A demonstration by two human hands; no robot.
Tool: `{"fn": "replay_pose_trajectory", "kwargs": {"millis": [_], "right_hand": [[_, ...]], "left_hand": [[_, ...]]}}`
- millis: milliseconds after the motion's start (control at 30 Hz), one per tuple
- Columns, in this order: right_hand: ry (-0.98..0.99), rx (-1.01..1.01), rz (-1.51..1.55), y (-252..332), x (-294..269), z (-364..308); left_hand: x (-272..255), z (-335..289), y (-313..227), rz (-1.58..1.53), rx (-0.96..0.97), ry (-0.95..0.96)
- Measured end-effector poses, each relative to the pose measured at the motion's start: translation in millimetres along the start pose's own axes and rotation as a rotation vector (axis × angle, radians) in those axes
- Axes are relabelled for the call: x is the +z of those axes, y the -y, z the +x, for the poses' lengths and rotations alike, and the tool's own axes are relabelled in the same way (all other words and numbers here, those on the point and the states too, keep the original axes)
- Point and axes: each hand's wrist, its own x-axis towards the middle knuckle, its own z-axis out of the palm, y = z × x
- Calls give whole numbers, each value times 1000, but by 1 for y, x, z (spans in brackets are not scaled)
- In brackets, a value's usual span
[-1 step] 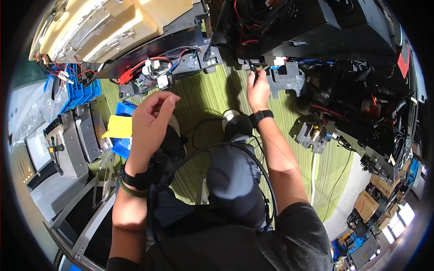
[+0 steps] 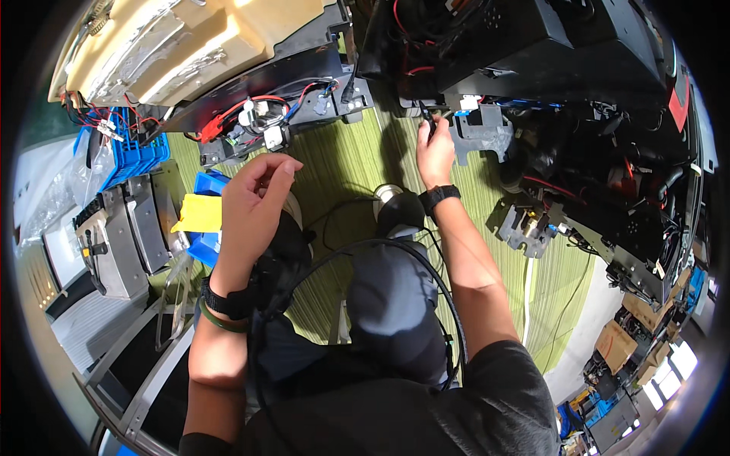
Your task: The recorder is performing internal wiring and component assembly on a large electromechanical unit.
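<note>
My right hand [image 2: 436,158] reaches to the lower edge of the large black machine housing [image 2: 502,57]. Its fingers close round a slim black item [image 2: 427,114] whose kind I cannot make out. Just right of that hand is a grey metal bracket plate [image 2: 487,131], with a white connector [image 2: 469,102] above it. My left hand [image 2: 257,199] hovers over my left leg, its fingers curled in and the thumb against them. Whether anything is inside that curl is hidden. A yellow cloth-like piece [image 2: 200,213] on a blue bin [image 2: 207,247] lies beside the left hand.
At the upper left stands a beige moulded unit [image 2: 190,53] with exposed wiring [image 2: 262,114] along its base. A blue crate [image 2: 133,152] and metal boxes [image 2: 125,243] are at the left. A second bracket assembly [image 2: 526,228] sits at the right. A black cable [image 2: 449,304] loops over my legs.
</note>
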Motion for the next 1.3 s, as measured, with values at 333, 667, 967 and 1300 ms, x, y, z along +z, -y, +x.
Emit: {"fn": "replay_pose_trajectory", "kwargs": {"millis": [333, 667, 967, 1300], "right_hand": [[85, -281, 144, 37, 8, -10], [224, -308, -67, 47, 26, -19], [234, -355, -34, 50, 29, -17], [204, -401, -7, 61, 31, -15]], "left_hand": [[1, 0, 0, -23, 15, 32], [-1, 0, -1, -44, 13, 20], [1, 1, 0, -64, 25, 18], [0, 1, 0, -66, 36, 26]]}}
